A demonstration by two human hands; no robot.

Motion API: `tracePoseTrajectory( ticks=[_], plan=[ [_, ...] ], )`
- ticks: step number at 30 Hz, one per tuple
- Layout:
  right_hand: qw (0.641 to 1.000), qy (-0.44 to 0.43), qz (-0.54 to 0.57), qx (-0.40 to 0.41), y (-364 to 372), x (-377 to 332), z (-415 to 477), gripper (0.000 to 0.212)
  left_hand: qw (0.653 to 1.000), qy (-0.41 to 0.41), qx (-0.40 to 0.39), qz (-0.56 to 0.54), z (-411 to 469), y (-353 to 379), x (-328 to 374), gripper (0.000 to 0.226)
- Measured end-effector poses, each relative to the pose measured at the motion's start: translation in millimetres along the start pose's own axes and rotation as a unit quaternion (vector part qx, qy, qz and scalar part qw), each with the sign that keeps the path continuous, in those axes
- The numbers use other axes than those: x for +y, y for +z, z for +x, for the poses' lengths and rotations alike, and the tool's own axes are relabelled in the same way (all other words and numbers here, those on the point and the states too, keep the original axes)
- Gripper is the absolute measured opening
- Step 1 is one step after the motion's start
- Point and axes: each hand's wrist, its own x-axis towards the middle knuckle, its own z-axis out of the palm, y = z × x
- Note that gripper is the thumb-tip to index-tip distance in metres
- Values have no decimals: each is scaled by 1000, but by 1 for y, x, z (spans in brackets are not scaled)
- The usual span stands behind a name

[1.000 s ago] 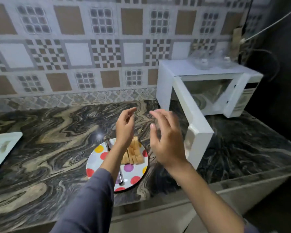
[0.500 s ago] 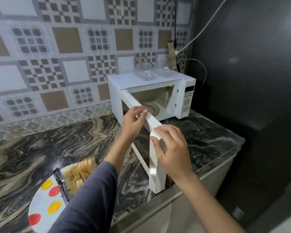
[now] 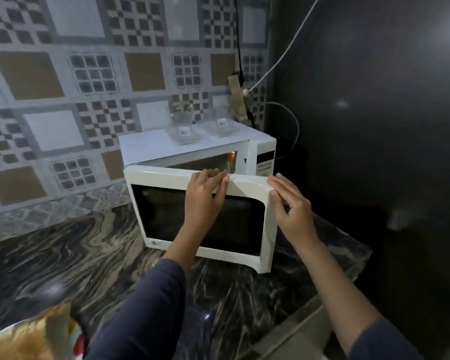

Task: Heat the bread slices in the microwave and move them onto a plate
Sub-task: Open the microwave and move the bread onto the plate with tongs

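**Both hands on microwave door, door part open**

While the door is standing partly open, the marble countertop (image 3: 63, 261) is filling the lower frame, from 7 to 4 o'clock. The patterned tile wall (image 3: 89, 74) is sitting behind it at 10 to 12 o'clock; a dark panel (image 3: 374, 126) is taking the 1 to 4 o'clock side.

White microwave (image 3: 151, 144) is sitting at centre, backed against the tiles. Its door (image 3: 166, 216) is hanging at an angle off the left hinge, dark window facing the camera, with the lit cavity showing in the gap above its top edge. Two clear glass dishes (image 3: 185, 133) are resting on the microwave top at 12 o'clock.

Left hand (image 3: 205, 201) is lying flat on the door face, fingers extended, fingertips hooking over the top edge. Not closing around anything. Right hand (image 3: 291, 211) is sitting at the door's upper right corner, at 3 o'clock from the left hand, with fingers loosely curled against the edge; a real grip or just contact, cannot tell.

Bread slices (image 3: 24, 339) are lying on the plate (image 3: 77, 344) at 7 o'clock, blurred and cut off by the frame edge, well apart from the microwave.
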Motion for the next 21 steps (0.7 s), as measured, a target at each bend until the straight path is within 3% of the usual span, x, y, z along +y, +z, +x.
tracePoseTrajectory(
  ticks=[7,15,21],
  plan=[
    [993,-36,44,-102,29,104,83,35,988,-36,80,128,37,72,-16,26],
    [964,-94,127,-216,71,168,144,42,968,-51,119,215,64,109,-40,23],
    [953,-158,74,-249,77,189,172,45,963,-88,100,233,69,121,-42,31]
  ],
)
